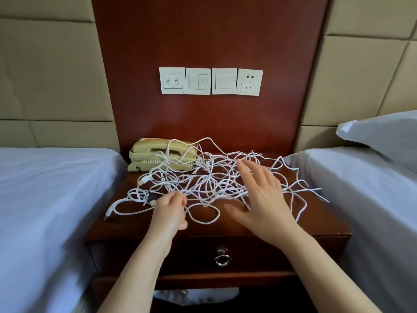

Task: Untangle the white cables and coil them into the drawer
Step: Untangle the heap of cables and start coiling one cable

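A wide tangle of white cables (209,184) sprawls over the top of a dark wooden nightstand (320,222), some strands draped on a phone. My left hand (170,211) pinches a strand at the tangle's near left edge, fingers curled. Over the right half of the tangle my right hand (261,197) hovers with fingers spread and straight, holding nothing. The drawer (196,254) in the nightstand's front is closed, with a metal ring pull (222,259).
A beige corded phone (162,158) sits at the nightstand's back left. Beds with white sheets flank it left (45,188) and right (365,188), a pillow (383,132) on the right one. Switches and a socket (211,81) are on the wood panel behind.
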{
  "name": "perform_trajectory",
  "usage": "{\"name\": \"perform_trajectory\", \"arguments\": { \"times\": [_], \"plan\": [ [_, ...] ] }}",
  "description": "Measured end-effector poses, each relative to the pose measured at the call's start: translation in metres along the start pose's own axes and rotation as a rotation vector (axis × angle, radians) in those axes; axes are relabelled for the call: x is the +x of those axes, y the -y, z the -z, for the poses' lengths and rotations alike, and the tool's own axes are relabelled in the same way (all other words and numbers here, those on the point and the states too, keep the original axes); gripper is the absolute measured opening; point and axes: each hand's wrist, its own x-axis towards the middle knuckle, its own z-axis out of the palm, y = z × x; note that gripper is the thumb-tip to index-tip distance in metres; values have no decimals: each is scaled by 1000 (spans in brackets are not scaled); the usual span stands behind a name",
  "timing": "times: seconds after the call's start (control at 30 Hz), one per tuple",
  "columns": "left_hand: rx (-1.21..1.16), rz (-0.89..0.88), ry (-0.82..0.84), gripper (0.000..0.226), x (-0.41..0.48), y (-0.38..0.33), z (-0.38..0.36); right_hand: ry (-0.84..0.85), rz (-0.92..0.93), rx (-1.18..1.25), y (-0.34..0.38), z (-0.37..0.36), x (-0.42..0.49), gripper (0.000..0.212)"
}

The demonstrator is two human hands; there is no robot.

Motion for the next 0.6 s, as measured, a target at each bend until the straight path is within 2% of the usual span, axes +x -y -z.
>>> {"name": "perform_trajectory", "arguments": {
  "times": [0.07,0.13,0.27,0.3,0.47,0.6],
  "plan": [
    [88,-47,24,33,-4,0,-4,48,90,47,12,0,-2,74],
    [157,-100,42,34,-9,-1,-8,90,92,94,21,-2,-3,62],
    [134,-134,109,36,-17,-5,-16,273,-96,235,26,-6,-5,23],
    [106,-137,131,36,-18,-7,-18,305,-122,268,23,-7,-6,19],
    [-43,-135,203,36,-23,-19,-31,534,-172,597,12,1,-6,27],
    [-269,-2,323,36,-25,-23,-41,584,-223,658,5,3,-8,22]
  ]
}}
